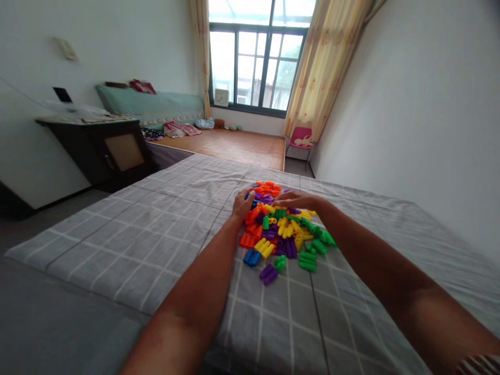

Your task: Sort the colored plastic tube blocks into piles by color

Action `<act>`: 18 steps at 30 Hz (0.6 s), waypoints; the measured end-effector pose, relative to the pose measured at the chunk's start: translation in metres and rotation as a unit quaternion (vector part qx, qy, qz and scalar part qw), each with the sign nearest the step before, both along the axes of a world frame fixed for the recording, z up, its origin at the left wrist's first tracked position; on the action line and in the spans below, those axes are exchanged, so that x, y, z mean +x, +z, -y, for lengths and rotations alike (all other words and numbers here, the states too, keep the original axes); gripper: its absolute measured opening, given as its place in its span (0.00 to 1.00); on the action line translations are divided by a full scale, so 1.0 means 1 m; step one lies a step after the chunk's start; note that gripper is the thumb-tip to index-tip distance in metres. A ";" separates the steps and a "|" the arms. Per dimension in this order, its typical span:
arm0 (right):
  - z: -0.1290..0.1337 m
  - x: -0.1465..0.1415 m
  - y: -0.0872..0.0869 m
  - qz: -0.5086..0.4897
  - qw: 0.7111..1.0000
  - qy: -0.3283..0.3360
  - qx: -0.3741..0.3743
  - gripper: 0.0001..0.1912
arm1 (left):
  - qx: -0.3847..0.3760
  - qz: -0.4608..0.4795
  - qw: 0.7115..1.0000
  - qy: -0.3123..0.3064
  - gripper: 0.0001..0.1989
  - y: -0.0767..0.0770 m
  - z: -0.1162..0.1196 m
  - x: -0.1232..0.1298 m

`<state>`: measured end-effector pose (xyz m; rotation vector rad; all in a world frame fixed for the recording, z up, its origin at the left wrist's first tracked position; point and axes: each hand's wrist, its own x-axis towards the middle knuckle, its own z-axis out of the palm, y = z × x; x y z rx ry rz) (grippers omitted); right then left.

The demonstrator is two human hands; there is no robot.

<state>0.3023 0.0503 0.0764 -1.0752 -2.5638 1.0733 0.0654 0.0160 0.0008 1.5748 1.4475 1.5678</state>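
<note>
A heap of plastic toy building pieces [288,229], made of short joined tubes in orange, yellow, green, purple and blue, lies on a grey checked bed cover [156,219]. At the heap's far left edge, my left hand [242,203] rests against blue and purple pieces, thumb and fingers apart. My right hand [296,199] reaches over the far right part of the heap, palm down with fingers stretched out above purple and yellow pieces. Its fingertips are partly hidden. Nearest to me are a purple piece [268,274] and a green piece [308,262].
Beyond the bed is a low wooden platform [234,143] with cloths and soft toys. A dark cabinet [113,148] stands at left, a pink chair [301,138] by the curtain [318,67]. A square clock [221,97] sits at the window. White wall [422,104] bounds the right.
</note>
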 end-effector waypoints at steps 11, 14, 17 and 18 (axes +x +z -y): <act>-0.103 -0.075 -0.034 0.151 0.949 -0.230 0.152 0.34 | -0.009 -0.031 0.999 0.024 0.18 -0.009 -0.004 -0.001; -0.097 -0.091 -0.032 0.144 0.972 -0.147 0.112 0.35 | 0.010 -0.060 0.997 0.049 0.16 -0.007 -0.003 -0.002; -0.068 -0.088 -0.012 0.119 0.988 -0.028 0.095 0.29 | 0.012 -0.070 0.995 0.067 0.16 -0.005 -0.003 -0.003; -0.054 -0.083 -0.003 0.111 0.989 0.002 0.094 0.27 | 0.008 -0.068 0.996 0.065 0.16 -0.004 -0.003 -0.003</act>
